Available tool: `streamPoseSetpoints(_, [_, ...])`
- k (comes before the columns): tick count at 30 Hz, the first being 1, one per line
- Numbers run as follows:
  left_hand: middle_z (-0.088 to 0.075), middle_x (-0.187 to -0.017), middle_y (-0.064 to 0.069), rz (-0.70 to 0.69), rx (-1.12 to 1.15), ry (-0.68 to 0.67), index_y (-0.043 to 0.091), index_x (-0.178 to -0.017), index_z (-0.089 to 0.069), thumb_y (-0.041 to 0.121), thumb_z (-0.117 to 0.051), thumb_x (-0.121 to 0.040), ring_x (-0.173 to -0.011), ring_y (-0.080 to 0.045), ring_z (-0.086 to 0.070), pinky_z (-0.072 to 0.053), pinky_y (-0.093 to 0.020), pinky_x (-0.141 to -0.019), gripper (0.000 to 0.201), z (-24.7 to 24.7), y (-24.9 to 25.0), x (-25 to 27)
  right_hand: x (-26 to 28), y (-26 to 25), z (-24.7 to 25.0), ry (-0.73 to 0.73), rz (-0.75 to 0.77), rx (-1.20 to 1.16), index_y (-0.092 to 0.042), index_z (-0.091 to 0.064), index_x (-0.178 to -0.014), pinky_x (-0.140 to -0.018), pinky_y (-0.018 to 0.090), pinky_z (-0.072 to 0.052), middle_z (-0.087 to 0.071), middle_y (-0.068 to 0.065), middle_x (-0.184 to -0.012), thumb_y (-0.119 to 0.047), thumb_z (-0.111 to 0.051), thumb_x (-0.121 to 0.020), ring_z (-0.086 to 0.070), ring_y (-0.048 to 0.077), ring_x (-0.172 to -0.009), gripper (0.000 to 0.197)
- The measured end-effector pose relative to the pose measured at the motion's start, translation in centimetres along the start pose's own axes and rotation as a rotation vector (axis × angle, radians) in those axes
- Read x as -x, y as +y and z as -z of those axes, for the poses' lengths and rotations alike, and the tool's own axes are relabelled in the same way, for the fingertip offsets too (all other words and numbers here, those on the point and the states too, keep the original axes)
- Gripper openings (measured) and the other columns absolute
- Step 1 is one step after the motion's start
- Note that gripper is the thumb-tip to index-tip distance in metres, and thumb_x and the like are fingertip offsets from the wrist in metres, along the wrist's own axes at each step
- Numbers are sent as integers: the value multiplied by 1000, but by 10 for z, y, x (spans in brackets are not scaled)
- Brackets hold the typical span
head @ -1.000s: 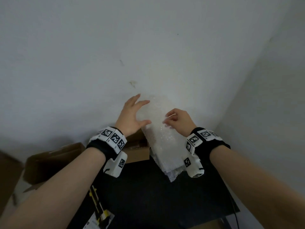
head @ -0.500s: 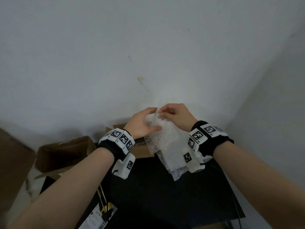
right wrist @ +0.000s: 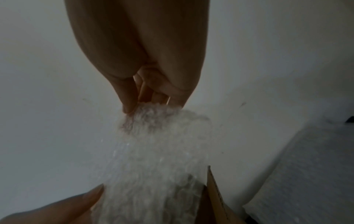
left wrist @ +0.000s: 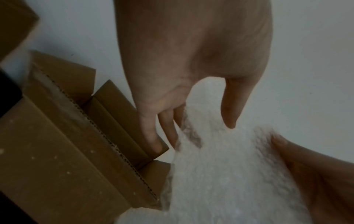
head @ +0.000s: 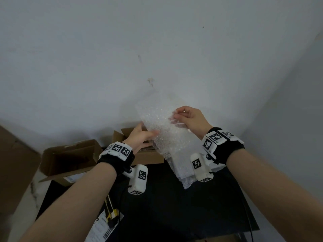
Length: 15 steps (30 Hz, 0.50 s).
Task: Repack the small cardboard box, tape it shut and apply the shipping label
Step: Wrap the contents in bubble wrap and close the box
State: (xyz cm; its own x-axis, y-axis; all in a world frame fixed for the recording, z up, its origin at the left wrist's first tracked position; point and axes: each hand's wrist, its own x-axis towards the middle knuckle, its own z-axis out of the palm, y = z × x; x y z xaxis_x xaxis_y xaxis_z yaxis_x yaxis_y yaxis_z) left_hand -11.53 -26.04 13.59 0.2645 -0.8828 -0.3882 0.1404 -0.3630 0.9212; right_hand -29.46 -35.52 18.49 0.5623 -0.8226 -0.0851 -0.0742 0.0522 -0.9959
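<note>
A sheet of clear bubble wrap is held up in front of the wall. My left hand pinches its lower left edge, thumb in front and fingers behind, as the left wrist view shows. My right hand pinches the upper right edge with its fingertips. The wrap hangs between them. The small cardboard box stands just behind my left hand on the black table, flaps open. A white shipping label lies at the table's near left edge.
More bubble wrap lies piled under my right wrist. A larger open cardboard box stands to the left. A yellow and black knife lies by the label. The black table top abuts the grey wall.
My hands, together at the wrap's top half a second ago, have moved apart: the right up and right, the left down and left. The sheet is now spread between them.
</note>
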Motion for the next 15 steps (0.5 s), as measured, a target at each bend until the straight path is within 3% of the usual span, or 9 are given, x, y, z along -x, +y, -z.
streamPoseSetpoints(2, [-64, -118, -8, -2, 0, 7, 9, -125, -52, 9, -70, -81, -111, -26, -60, -51, -35, -88, 47, -1, 3, 5, 1, 0, 3, -2, -15, 37, 0, -60, -102, -73, 25, -55, -70, 14, -93, -5, -62, -88, -69, 18, -76, 15])
streamPoseSetpoints(4, [-67, -110, -10, -20, 19, 54, 3, -120, -55, 5, -66, -84, -109, -25, -61, -55, -25, -76, 37, 1, 5, 5, 1, 2, 7, -8, -43, 59, -2, -63, -97, -78, 30, -56, -71, 17, -96, -5, -65, -85, -70, 19, -74, 13])
streamPoseSetpoints(6, [-68, -105, -10, -30, 66, 83, -1, -123, -53, 5, -65, -85, -107, -26, -63, -56, -24, -69, 40, 6, 6, 4, 1, 4, 12, -24, -93, 61, -2, -63, -97, -78, 31, -56, -70, 21, -99, -5, -66, -85, -70, 19, -71, 13])
streamPoseSetpoints(9, [-68, -102, -9, -41, 71, 119, -3, -128, -49, 6, -66, -83, -101, -23, -65, -55, -27, -72, 49, 13, 10, 5, 3, 7, 15, -79, -162, 64, 0, -61, -102, -72, 31, -59, -68, 25, -100, -1, -65, -85, -70, 22, -72, 18])
streamPoseSetpoints(11, [-67, -106, -10, -48, 73, 125, -2, -138, -37, 6, -67, -83, -94, -18, -66, -55, -28, -74, 64, 15, 11, 5, 5, 8, 16, -92, -158, 54, 0, -60, -101, -71, 33, -60, -68, 28, -99, 3, -63, -85, -69, 24, -71, 17])
streamPoseSetpoints(13, [-67, -105, -10, -52, 94, 125, -3, -143, -24, 4, -67, -82, -90, -16, -66, -57, -26, -70, 75, 17, 13, 6, 5, 9, 14, -81, -127, 43, -4, -58, -93, -65, 33, -60, -68, 27, -95, 6, -63, -84, -68, 26, -70, 14])
streamPoseSetpoints(15, [-67, -103, -10, -45, 121, 121, -4, -143, -23, 1, -68, -81, -89, -16, -67, -58, -25, -68, 77, 21, 14, 7, 3, 12, 12, -61, -90, 36, -5, -57, -82, -60, 28, -57, -69, 23, -90, 9, -62, -83, -68, 21, -69, 15])
